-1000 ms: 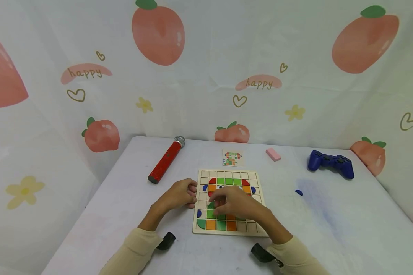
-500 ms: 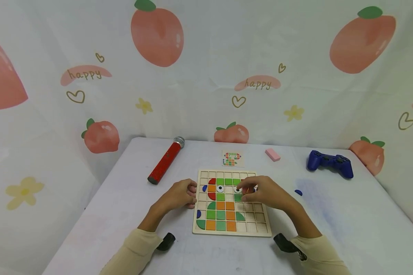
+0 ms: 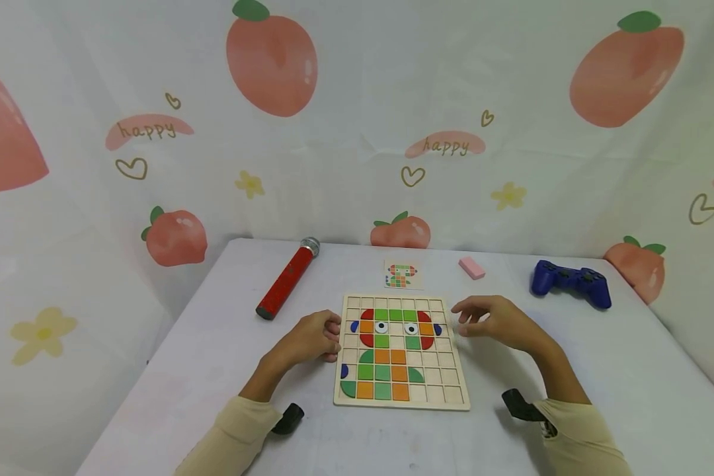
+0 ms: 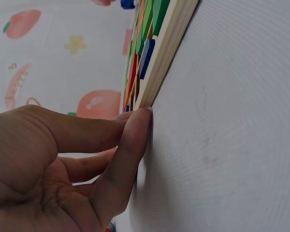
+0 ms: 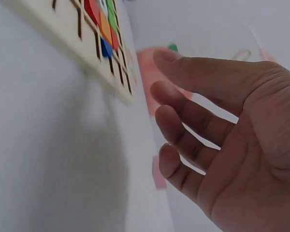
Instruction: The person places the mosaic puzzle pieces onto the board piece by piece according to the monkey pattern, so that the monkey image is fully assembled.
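Observation:
A square wooden puzzle board (image 3: 425, 395) lies on the table, its grid partly filled with coloured tiles. Red, green, orange and blue tiles (image 3: 398, 357) and two eye tiles (image 3: 411, 328) form a figure. My left hand (image 3: 311, 338) grips the board's left edge; in the left wrist view its thumb and fingers (image 4: 135, 128) meet at that edge. Off the board's right side hovers my right hand (image 3: 500, 322), fingers loosely bent and apart, holding nothing. In the right wrist view there is a gap between its fingers (image 5: 198, 118) and the board (image 5: 82, 53).
Behind the board lies a pattern card (image 3: 402, 274), with a pink block (image 3: 472, 268) to its right. A red microphone (image 3: 288, 281) rests at the left. A blue game controller (image 3: 571, 283) sits at the back right. A patterned cloth (image 3: 345, 178) hangs behind the table.
My right hand has moved right, from over the tiles to beyond the board's right edge. It now hides the loose blue half-round piece seen earlier. The left hand stays at the board's edge.

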Available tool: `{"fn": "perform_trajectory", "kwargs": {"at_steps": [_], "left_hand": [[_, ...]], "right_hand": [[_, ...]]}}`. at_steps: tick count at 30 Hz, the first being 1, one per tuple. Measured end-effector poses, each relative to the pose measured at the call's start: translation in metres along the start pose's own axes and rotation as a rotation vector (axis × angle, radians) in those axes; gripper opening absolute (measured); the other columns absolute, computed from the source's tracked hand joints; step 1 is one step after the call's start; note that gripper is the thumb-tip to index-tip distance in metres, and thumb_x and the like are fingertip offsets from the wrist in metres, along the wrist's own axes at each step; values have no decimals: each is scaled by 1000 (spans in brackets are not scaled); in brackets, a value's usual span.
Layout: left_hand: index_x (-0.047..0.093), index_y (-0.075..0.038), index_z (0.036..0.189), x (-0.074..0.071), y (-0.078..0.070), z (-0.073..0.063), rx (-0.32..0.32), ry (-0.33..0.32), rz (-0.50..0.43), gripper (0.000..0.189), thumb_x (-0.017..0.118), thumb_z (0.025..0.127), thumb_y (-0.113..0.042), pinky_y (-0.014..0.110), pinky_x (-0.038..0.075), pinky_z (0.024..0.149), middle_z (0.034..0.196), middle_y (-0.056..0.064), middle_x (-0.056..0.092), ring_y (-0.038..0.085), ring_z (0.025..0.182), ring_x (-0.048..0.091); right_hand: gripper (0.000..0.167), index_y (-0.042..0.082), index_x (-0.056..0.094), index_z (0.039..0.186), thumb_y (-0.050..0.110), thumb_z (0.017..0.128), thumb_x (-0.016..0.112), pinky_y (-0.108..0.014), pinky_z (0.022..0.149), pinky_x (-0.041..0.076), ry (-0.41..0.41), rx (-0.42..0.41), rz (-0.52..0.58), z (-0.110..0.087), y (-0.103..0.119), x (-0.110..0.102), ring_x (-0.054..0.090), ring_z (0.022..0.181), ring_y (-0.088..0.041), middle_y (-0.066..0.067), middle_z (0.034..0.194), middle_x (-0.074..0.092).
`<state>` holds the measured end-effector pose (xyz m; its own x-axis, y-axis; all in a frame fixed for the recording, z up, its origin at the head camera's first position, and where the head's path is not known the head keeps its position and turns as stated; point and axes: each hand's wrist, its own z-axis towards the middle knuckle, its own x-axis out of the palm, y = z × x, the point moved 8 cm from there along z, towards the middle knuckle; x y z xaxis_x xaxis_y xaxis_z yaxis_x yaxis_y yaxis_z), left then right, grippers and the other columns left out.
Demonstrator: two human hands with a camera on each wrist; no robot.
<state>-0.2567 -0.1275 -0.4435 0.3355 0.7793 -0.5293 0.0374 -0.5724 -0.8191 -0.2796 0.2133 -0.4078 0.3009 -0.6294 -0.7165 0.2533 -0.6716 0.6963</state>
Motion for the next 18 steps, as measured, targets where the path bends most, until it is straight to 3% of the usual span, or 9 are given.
{"fn": "perform_trajectory", "kwargs": {"at_steps": [12, 18], "left_hand": [[60, 3, 137, 1, 2, 0, -10, 1, -12, 50, 77, 90, 4, 28, 66, 75, 106, 9, 64, 19, 88, 64], [60, 4, 136, 0, 1, 0, -4, 3, -13, 50, 77, 90, 4, 30, 66, 75, 105, 9, 64, 18, 87, 64]], "right_hand": [[49, 0, 68, 133, 17, 90, 81, -26, 71, 54, -44, 99, 61, -25, -49, -34, 61, 95, -16, -9, 110, 72], [52, -2, 65, 136, 19, 91, 81, -23, 78, 56, -61, 154, 46, -37, -71, -44, 62, 99, -19, -12, 115, 71]]}}
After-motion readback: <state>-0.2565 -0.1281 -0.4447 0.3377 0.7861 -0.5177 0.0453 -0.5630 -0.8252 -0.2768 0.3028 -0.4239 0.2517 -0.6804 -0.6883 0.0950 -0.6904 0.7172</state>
